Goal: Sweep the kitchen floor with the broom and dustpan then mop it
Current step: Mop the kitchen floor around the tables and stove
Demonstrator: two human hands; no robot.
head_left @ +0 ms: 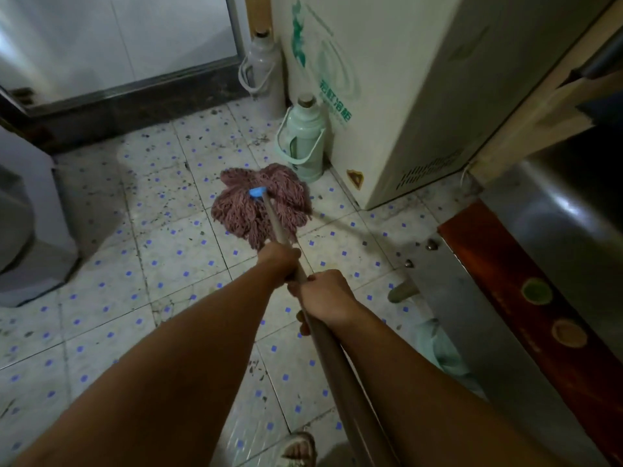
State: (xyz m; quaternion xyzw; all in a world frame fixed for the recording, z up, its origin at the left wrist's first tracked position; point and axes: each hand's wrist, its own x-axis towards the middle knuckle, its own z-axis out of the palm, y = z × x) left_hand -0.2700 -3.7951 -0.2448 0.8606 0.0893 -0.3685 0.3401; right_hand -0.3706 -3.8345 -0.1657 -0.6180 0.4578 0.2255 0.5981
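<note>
A pinkish-red string mop head (261, 203) with a blue collar lies spread on the tiled floor (168, 237) in front of me. Its long brown handle (337, 358) runs back toward me. My left hand (278, 261) grips the handle lower down, nearer the mop head. My right hand (325, 298) grips it just behind the left. The floor tiles are pale with small blue squares and carry dark specks of dirt. No broom or dustpan is in view.
A green thermos (303, 139) stands just right of the mop head, a grey thermos (264, 75) behind it, both against a white chest freezer (404, 96). A steel counter (556, 264) with a red edge runs along the right. A grey appliance (30, 230) stands left; a door threshold (135, 96) lies ahead.
</note>
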